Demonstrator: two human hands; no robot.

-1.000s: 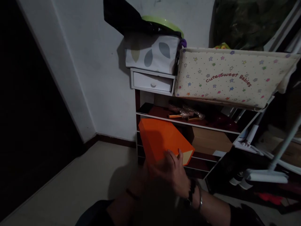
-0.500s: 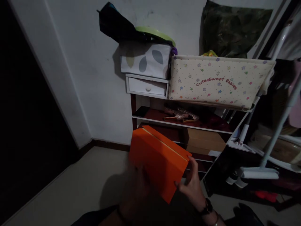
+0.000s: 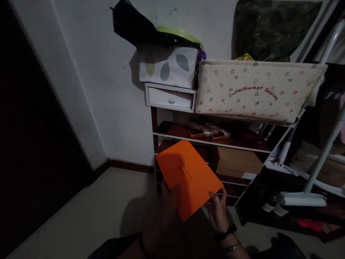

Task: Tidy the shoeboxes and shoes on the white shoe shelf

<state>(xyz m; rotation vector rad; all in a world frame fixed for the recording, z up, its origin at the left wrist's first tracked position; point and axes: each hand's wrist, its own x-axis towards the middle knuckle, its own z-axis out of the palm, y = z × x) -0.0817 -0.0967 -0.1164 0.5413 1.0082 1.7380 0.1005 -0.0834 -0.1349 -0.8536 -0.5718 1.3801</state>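
Since a moment ago the orange box (image 3: 188, 178) has turned, and its broad printed face now tilts toward me. Going left to right, my left hand (image 3: 167, 205) clamps its lower left edge, thumb on the face. My right hand (image 3: 219, 212) grips the lower right corner. It hangs before the shoe shelf (image 3: 210, 141), under the star-print basket (image 3: 256, 91).

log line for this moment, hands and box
left hand: grips orange box | right hand: grips box corner | box: flat face toward camera, in front of shoe shelf
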